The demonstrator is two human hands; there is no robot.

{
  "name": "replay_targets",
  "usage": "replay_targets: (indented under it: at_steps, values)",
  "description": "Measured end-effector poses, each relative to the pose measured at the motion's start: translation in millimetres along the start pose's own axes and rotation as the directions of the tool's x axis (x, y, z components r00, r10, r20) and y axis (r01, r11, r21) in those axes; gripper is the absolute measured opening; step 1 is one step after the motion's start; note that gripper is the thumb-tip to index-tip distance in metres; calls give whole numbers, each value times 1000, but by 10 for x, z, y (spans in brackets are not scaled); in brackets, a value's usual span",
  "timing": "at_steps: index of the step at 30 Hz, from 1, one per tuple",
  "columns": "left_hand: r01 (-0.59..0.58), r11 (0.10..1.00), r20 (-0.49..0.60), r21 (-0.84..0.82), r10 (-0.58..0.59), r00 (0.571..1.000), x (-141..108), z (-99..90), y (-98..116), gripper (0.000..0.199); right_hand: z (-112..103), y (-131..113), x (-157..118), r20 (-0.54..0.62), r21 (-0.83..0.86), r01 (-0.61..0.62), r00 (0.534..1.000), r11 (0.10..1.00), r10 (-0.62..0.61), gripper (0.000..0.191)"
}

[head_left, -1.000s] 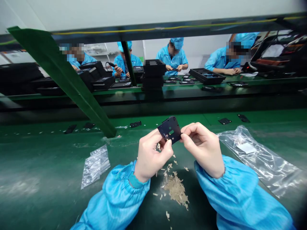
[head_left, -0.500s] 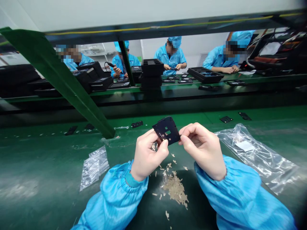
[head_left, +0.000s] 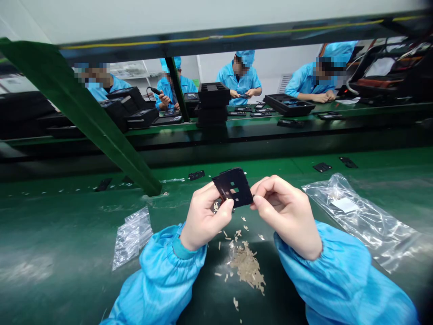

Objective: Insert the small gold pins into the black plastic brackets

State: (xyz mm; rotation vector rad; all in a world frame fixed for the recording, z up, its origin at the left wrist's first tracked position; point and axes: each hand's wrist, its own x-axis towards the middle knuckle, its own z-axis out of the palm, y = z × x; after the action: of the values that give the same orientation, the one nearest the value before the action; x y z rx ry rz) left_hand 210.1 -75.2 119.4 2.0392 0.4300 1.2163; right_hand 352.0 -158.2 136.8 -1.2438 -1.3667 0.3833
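A thin black plastic cover (head_left: 226,186) with small square cut-outs is held tilted above the green bench. My left hand (head_left: 206,216) grips it along its left and lower edge, thumb in front and fingers behind. At the cover's lower right corner, my right hand (head_left: 287,212) is closed, its thumb and index finger pinching a tiny dark bit. Whether that bit belongs to the cover is too small to tell. Below the hands lies a loose pile of small beige pieces (head_left: 247,266), with a few strays around it. More such pieces (head_left: 216,206) show beside my left fingers.
Clear plastic bags lie left (head_left: 133,237) and right (head_left: 361,221). Flat black parts (head_left: 196,175) (head_left: 322,167) rest on the far green strip. A slanted green post (head_left: 101,131) stands at left. Beyond a ledge, several co-workers in blue sit among black trays (head_left: 213,101).
The black cover has tipped slightly and shifted a little left and down with my hands. Parts on the far strip have slid slightly right. The beige pile is unchanged.
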Motion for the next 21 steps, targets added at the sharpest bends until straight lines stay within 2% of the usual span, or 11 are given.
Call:
replay_targets:
  at_steps: [5, 10, 16, 21]
  values:
    - [20, 991, 122, -135, -4, 993, 35, -68, -116, 17, -11, -66, -30, 51, -3, 29, 998, 1000, -29, 14]
    - [-12, 967, 243, -254, 76, 967, 89, -122, -187, 21, -28, -108, -43, 131, 20, 38, 991, 999, -40, 13]
    - [22, 969, 316, -245, 58, 947, 115, -154, -229, 29, -19, -141, -45, 200, 103, -46, 979, 994, 24, 14]
    - [15, 949, 330, -314, 94, 939, 110, -166, -251, 24, -17, -143, -21, 268, 249, -149, 960, 957, 80, 14]
